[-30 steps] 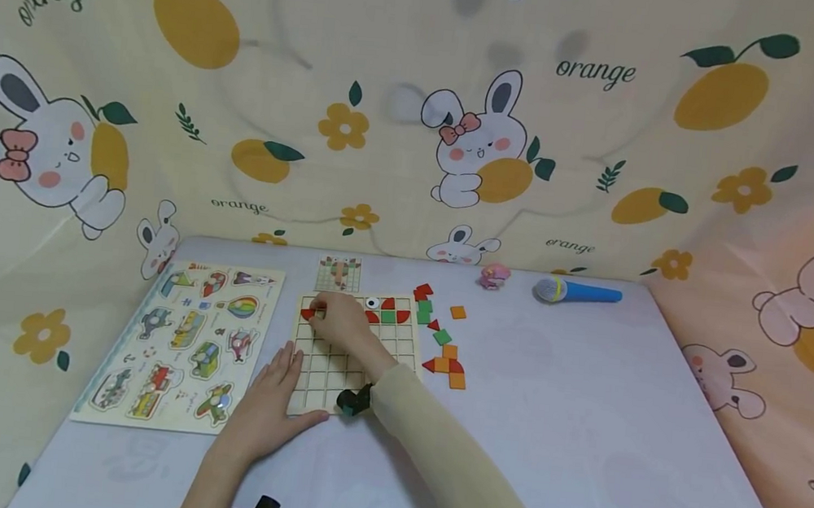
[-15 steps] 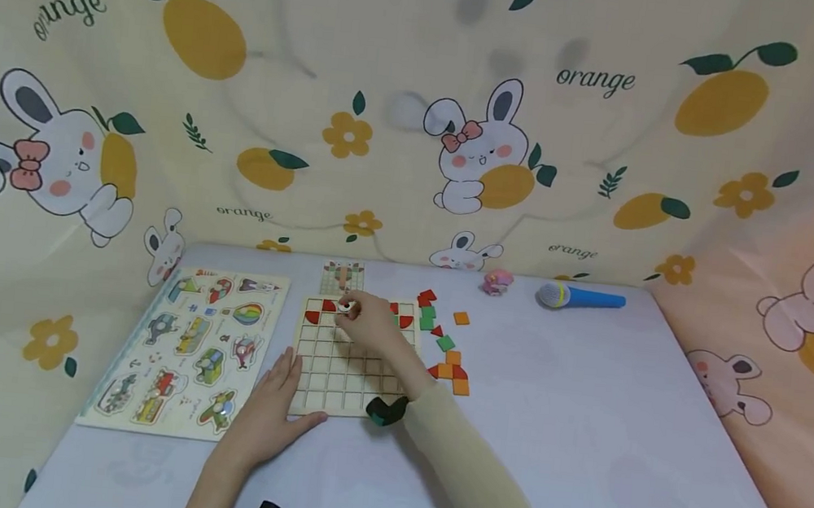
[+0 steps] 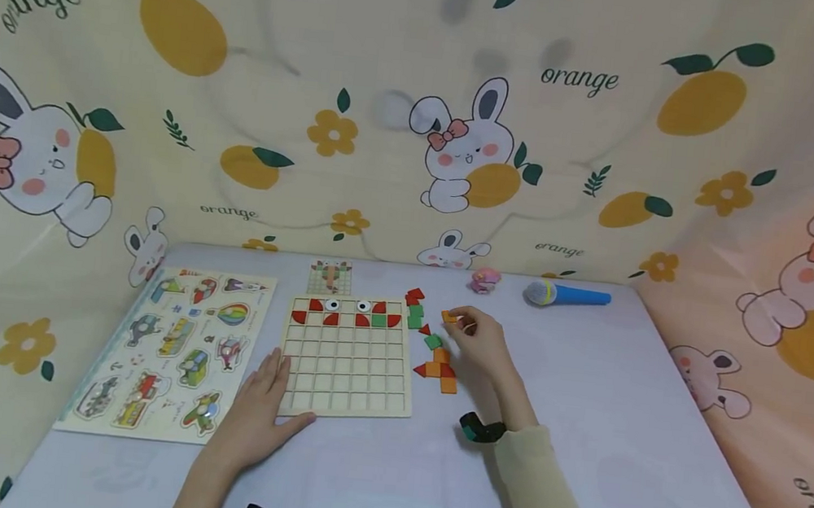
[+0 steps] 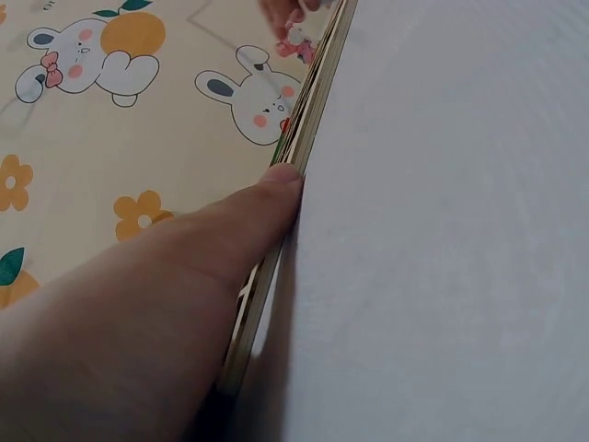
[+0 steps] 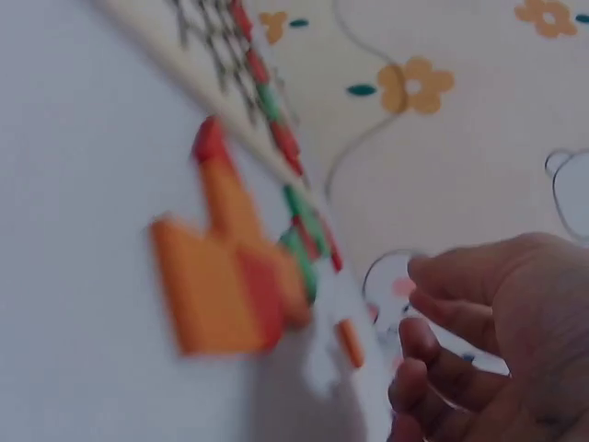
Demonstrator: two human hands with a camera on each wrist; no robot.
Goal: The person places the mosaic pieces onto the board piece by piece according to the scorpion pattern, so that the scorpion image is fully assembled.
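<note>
My left hand (image 3: pixel 253 415) flat against the board (image 3: pixel 346 371), I'd pinch the orange tile (image 5: pixel 350 343) (it's thin) edgewise with my empty, loose-fingered right hand (image 3: pixel 481 340).

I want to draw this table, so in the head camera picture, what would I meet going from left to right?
Picture puzzle board → square-grid board → loose coloured pieces → little pink toy → blue microphone.
</note>
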